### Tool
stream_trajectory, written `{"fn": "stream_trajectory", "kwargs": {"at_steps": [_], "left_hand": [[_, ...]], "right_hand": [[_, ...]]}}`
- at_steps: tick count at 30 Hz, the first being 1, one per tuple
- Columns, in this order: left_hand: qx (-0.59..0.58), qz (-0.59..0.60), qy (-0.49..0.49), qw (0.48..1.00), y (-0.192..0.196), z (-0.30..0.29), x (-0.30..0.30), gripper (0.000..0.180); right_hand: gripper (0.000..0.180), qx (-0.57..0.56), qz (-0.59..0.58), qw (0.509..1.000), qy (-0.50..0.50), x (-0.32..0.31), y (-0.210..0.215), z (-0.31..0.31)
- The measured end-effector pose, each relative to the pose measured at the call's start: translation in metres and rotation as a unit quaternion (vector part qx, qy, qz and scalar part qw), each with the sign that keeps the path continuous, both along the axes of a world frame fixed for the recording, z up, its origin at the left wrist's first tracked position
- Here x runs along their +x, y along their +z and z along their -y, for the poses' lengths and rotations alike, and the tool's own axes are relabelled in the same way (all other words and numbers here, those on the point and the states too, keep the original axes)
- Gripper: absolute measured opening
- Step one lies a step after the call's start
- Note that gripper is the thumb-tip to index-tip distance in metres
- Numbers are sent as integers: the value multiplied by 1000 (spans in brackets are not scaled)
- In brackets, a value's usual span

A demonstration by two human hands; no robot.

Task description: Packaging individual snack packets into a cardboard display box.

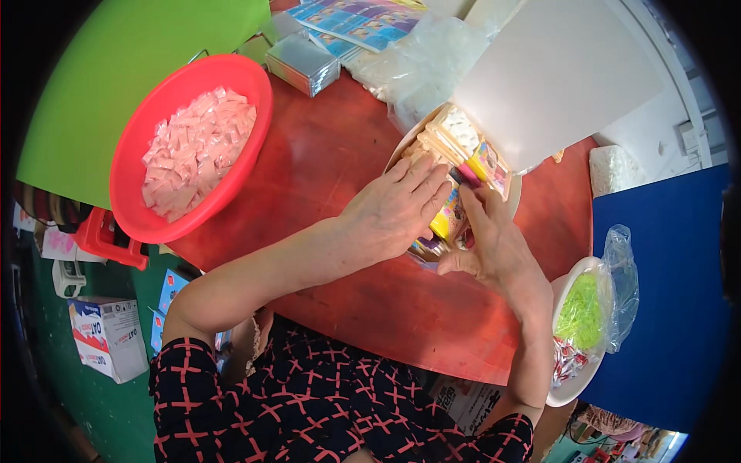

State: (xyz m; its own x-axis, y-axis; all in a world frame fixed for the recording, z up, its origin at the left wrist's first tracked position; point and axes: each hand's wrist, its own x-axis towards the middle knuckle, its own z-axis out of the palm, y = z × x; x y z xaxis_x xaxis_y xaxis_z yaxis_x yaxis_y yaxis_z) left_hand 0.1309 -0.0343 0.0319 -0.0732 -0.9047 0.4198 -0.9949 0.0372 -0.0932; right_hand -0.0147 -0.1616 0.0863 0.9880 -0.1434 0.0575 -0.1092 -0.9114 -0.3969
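Note:
My left hand (397, 207) lies palm down over a white bowl (512, 194) on the red table (332, 162), its fingers resting on a row of small colourful packets (463, 150) standing on edge inside. My right hand (488, 243) is at the near side of the same row, fingers pinching the yellow and pink packets (448, 220) from the other side. Both hands press the stack between them. The lower part of the bowl is hidden under my hands.
A red basin (135, 208) full of pale pink sachets (197, 150) sits at the left. Silver foil packs (302, 63), printed sheets (356, 21) and a clear bag (421, 65) lie at the back. A white board (559, 77) leans beyond the bowl. A white dish with green pieces (580, 312) stands right.

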Motion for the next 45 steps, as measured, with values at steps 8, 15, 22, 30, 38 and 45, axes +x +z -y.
{"fn": "stream_trajectory", "kwargs": {"at_steps": [8,15,22,30,38,45], "left_hand": [[3,16,22,1000,-6,-2,-4,54],[-14,44,40,998,-6,0,-1,61],[-33,-52,58,996,7,-10,-12,59],[-81,-155,17,984,3,-3,10,34],[-162,-315,123,927,21,12,26,41],[35,-368,189,910,7,6,32,18]], "right_hand": [[60,-88,-2,996,-16,-1,-1,-4],[61,-63,-69,995,-36,1,20,7],[90,-102,23,994,-35,5,-9,21],[106,-98,-55,993,-24,26,-5,31],[108,-70,-114,991,4,15,11,35],[113,-91,-58,994,-3,35,1,24]]}}
